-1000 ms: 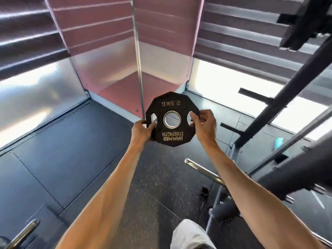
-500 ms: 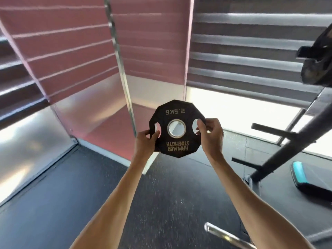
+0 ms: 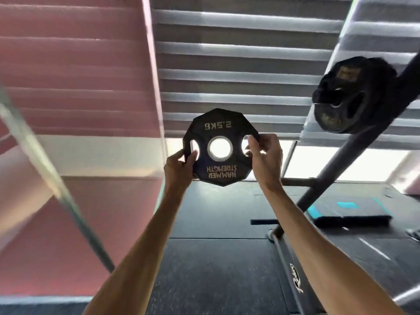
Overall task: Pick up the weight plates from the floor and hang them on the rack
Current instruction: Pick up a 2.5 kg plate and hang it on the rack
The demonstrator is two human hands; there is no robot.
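The left hand pinches the left edge of the small weight plate and the right hand its right edge, holding it upright at chest height. The rack, already carrying a plate, stands to the upper right, nearer the right hand.

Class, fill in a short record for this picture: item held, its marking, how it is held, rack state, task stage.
item held: weight plate
marking: 2.5KG, Hammer Strength, upside down
hold: left hand and right hand, one grip on each side slot
rack: another hung plate at upper right
stage: lifted, not yet hung
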